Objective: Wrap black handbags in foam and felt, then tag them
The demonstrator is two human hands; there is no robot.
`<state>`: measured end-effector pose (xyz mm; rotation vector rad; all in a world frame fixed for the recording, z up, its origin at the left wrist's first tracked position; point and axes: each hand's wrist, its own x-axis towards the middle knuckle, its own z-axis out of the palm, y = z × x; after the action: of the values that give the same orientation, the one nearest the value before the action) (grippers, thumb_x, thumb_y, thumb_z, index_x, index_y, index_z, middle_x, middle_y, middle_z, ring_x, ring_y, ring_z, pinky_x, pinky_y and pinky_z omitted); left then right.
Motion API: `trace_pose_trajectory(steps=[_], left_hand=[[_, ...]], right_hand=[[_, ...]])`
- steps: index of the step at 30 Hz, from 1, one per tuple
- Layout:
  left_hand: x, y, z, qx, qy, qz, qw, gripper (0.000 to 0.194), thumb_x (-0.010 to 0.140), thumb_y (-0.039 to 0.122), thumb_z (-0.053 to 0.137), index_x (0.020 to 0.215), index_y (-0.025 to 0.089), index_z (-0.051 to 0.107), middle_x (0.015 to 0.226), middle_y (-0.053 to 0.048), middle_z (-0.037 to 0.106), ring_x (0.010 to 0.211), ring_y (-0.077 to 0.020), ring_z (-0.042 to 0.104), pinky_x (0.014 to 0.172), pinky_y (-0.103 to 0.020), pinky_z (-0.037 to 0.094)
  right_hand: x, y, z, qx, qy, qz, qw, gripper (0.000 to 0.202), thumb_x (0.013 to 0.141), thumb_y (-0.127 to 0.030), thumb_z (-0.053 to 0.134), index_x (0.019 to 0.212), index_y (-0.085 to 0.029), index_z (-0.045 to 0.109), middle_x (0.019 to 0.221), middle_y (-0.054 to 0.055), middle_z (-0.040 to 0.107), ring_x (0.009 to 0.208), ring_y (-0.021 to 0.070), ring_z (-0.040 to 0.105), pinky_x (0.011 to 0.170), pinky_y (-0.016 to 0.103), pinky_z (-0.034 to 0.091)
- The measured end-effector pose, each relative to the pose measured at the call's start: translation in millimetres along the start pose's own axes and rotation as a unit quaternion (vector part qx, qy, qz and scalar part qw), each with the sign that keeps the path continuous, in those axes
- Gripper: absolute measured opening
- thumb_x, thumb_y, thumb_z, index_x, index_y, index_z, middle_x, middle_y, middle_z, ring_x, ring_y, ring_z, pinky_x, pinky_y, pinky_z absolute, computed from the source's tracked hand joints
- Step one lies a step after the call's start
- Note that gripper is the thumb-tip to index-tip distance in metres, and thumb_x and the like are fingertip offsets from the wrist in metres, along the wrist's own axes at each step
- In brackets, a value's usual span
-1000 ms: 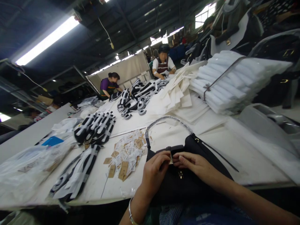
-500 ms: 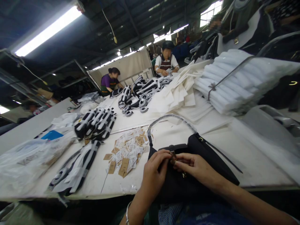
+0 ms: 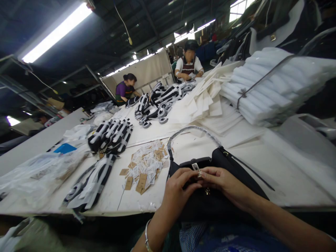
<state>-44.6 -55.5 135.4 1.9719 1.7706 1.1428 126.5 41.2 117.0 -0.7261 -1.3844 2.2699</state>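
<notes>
In the head view, my black handbag (image 3: 243,175) slouches over the counter's (image 3: 294,187) near edge, soft and smooth, its arched handle (image 3: 194,128) already film-wrapped. My right hand's (image 3: 224,180) grip pinches a shiny, flat metal plate (image 3: 195,167), seemingly not yet secured; whether my curled left hand (image 3: 178,189) grasps too, I cannot tell.

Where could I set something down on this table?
Between the black bag and the pale sheeting at right; also between the paper tags and nearest wrapped bundle. Farther back, dark bundles and white sheets crowd together.
</notes>
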Motion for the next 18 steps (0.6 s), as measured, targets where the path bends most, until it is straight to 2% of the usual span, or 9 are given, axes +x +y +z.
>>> trace_pose_trajectory(steps=[4,12,18], left_hand=[[1,1,2.6,0.006,0.023,0.001,1.000,0.033,0.077,0.018,0.078,0.108,0.025,0.070,0.103,-0.003,0.069,0.087,-0.0155,0.068,0.081,-0.029,0.060],[-4,5,12.8,0.078,0.055,0.045,0.994,0.018,0.090,0.025,0.064,0.107,0.023,0.068,0.099,-0.005,0.070,0.089,-0.0169,0.069,0.080,-0.029,0.061],[-14,11,13.6,0.166,0.046,0.096,0.980,0.021,0.095,0.016,0.053,0.113,0.020,0.064,0.104,-0.007,0.072,0.093,-0.0187,0.070,0.083,-0.031,0.061]], right_hand=[[1,3,-1,0.028,-0.012,-0.011,0.999,0.041,0.087,-0.052,0.065,0.103,-0.016,0.073,0.100,0.010,0.072,0.098,0.0220,0.066,0.094,0.037,0.047],[1,8,-1,0.008,0.011,0.001,1.000,0.037,0.081,-0.052,0.072,0.092,-0.017,0.072,0.090,0.005,0.070,0.086,0.0172,0.063,0.084,0.030,0.048],[-3,1,3,0.055,-0.040,0.016,0.998,0.033,0.081,-0.048,0.073,0.093,-0.017,0.071,0.090,0.003,0.068,0.087,0.0152,0.060,0.084,0.027,0.047]])
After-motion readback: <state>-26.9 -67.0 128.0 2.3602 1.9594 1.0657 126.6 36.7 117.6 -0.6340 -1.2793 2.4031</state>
